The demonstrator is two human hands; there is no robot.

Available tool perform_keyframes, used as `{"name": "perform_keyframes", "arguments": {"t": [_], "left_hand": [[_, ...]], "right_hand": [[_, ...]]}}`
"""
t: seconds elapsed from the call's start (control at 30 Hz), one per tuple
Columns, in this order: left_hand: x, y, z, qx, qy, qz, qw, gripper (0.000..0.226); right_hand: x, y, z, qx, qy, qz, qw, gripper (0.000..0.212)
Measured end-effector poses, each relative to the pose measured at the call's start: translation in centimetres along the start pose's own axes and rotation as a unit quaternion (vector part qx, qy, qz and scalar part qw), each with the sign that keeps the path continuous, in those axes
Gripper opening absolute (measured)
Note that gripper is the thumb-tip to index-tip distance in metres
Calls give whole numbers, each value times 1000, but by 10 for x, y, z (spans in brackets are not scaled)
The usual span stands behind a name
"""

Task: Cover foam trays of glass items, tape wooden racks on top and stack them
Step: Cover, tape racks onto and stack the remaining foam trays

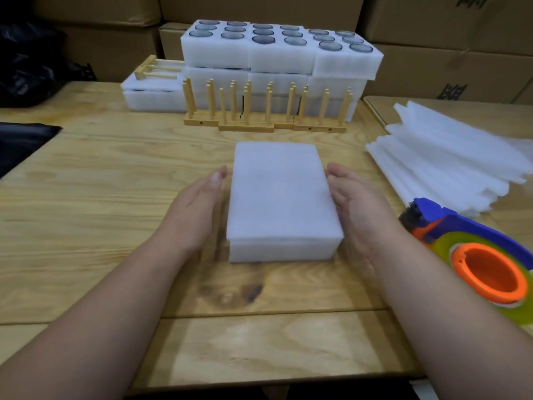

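Observation:
A white foam tray (281, 249) lies in the middle of the wooden table (115, 174), topped by a flat foam cover sheet (281, 192). My left hand (193, 209) is beside its left side with straight fingers. My right hand (357, 206) is against its right side, fingers straight. Behind stand several wooden peg racks (265, 111) in a row. Uncovered foam trays holding dark glass items (277, 44) are stacked at the back. A covered tray with a wooden rack on top (155, 82) sits at the back left.
A pile of white foam sheets (450, 163) lies at the right. A blue and orange tape dispenser (476, 255) sits near my right forearm. Cardboard boxes (432, 24) line the back. Black plastic (23, 62) lies at the left.

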State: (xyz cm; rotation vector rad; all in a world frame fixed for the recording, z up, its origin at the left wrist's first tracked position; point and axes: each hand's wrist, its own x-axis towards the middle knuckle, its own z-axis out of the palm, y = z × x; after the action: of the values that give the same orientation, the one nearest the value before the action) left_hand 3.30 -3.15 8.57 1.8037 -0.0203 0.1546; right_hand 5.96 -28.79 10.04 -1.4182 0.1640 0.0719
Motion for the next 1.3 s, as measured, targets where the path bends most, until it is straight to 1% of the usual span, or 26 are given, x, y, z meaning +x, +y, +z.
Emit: {"name": "perform_keyframes", "arguments": {"t": [0.03,0.07,0.1,0.13,0.23,0.33,0.4,0.53,0.6,0.67,0.77,0.87,0.93,0.97,1.07,1.2,1.27,1.3], "left_hand": [[5,-3,-6,32,28,1,999,45],[9,-6,-10,49,40,1,998,46],[12,-10,-12,75,43,1,996,45],[14,-14,-11,124,41,-1,991,45],[21,-26,-1,309,20,5,951,47],[29,-27,6,412,24,-12,911,52],[30,-27,6,457,15,-21,889,54],[30,-27,7,477,8,-19,879,55],[31,-28,7,482,11,-19,876,55],[31,-30,7,485,14,-19,874,54],[31,-31,8,481,21,-20,876,54],[31,-32,9,477,26,-17,878,54],[31,-33,9,475,29,-16,879,55],[31,-33,9,476,30,-15,879,55],[31,-34,9,475,30,-14,879,55],[32,-36,9,473,32,-15,880,54],[32,-36,9,472,34,-16,881,53],[32,-36,9,472,34,-16,881,52]], "right_hand": [[2,-7,0,-21,22,-7,1000,36],[4,-14,2,-45,48,-19,998,30],[7,-22,5,-68,73,-32,995,24],[10,-29,10,-84,89,-44,991,19],[25,-53,27,-124,104,-90,983,18],[54,-73,48,-188,85,-120,971,14],[80,-83,59,-241,82,-129,958,17],[135,-93,74,-355,88,-134,921,16],[159,-96,80,-413,78,-141,896,24],[180,-96,89,-462,60,-162,870,37],[200,-92,108,-520,7,-191,833,50],[215,-82,125,-609,-29,-201,767,51],[221,-77,132,-663,-17,-223,715,42],[222,-76,135,-676,-3,-233,699,37],[219,-76,139,-689,13,-239,684,30],[210,-80,133,-689,-23,-188,700,29],[207,-84,126,-669,-17,-185,720,28],[204,-85,124,-662,-9,-190,724,28]]}}
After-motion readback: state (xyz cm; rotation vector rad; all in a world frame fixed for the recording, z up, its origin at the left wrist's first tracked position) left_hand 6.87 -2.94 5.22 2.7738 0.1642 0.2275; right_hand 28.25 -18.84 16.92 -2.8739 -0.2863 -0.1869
